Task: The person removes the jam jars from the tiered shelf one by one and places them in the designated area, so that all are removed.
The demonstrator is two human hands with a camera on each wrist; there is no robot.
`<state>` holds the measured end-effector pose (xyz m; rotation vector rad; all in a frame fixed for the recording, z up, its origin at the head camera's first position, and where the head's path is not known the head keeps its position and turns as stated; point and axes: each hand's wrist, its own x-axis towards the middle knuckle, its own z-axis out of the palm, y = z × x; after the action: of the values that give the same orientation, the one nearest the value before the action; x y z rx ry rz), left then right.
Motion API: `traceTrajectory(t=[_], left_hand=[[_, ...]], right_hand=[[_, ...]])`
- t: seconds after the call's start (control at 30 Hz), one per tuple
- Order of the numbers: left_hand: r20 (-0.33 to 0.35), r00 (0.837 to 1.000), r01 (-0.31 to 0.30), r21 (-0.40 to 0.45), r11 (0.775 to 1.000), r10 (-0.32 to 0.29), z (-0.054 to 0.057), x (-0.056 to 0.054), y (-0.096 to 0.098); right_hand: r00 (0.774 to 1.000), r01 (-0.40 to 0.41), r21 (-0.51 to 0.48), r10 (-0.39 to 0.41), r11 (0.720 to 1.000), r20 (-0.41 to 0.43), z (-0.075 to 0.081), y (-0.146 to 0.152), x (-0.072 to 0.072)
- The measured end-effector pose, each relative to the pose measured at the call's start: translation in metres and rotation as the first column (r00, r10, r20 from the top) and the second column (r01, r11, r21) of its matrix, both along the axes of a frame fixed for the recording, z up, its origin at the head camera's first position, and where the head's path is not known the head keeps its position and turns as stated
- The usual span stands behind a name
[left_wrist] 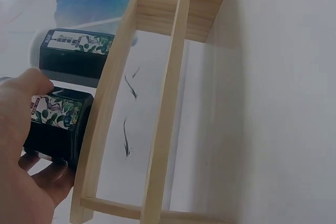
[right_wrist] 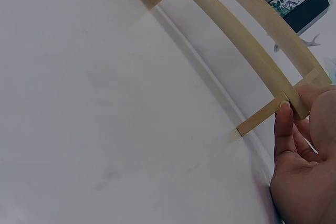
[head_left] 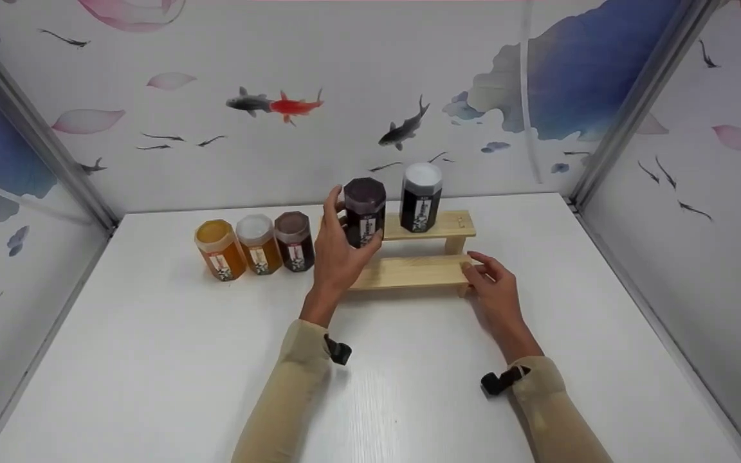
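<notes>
My left hand [head_left: 339,257] grips a dark jar [head_left: 365,206] with a dark purple lid, its thumb in front and fingers behind. The jar is at the left part of the upper step of a two-step wooden rack [head_left: 412,272]; in the left wrist view its base is right at the upper board [left_wrist: 107,93]. To its right on that step stands a dark jar with a white lid [head_left: 421,196]. My right hand [head_left: 494,283] pinches the right end of the lower board [right_wrist: 247,51] between thumb and fingers.
Left of the rack, three jars stand in a row on the white table [head_left: 171,360]: an amber one with a yellow lid [head_left: 219,249], an amber one with a white lid [head_left: 258,244] and a dark red one [head_left: 294,241]. Patterned walls [head_left: 345,58] enclose the table's back and sides.
</notes>
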<state>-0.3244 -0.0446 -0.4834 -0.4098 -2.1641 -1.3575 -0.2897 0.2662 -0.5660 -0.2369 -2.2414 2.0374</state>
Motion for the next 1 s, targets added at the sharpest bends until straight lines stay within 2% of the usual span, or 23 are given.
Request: traceTrajectory(t=[0.27,0.57,0.73,0.87,1.0], left_hand=[[-0.076,0.997,0.001,-0.004,1.0,-0.001,-0.002,0.01,-0.024],[-0.055,0.998,-0.016,0.072,0.997,0.02,-0.008,0.02,-0.055],[-0.068,0.995,-0.071,0.097,0.993,0.078,-0.013,0.022,-0.075],[-0.013,0.992,-0.121,0.149,0.981,0.124,-0.019,0.028,-0.09],[0.067,0.987,-0.154,0.149,0.977,0.146,-0.027,0.032,-0.105]], right_hand=[[1.0,-0.008,0.012,0.008,1.0,0.019,0.0,-0.001,-0.001],[0.999,-0.027,0.007,0.026,1.0,0.042,0.002,-0.001,0.0],[0.999,-0.016,0.01,0.016,1.0,0.04,0.002,-0.001,0.0],[1.0,0.007,0.021,-0.008,1.0,0.026,-0.001,0.0,0.0],[1.0,0.023,0.022,-0.023,1.0,0.006,-0.001,0.001,-0.002]])
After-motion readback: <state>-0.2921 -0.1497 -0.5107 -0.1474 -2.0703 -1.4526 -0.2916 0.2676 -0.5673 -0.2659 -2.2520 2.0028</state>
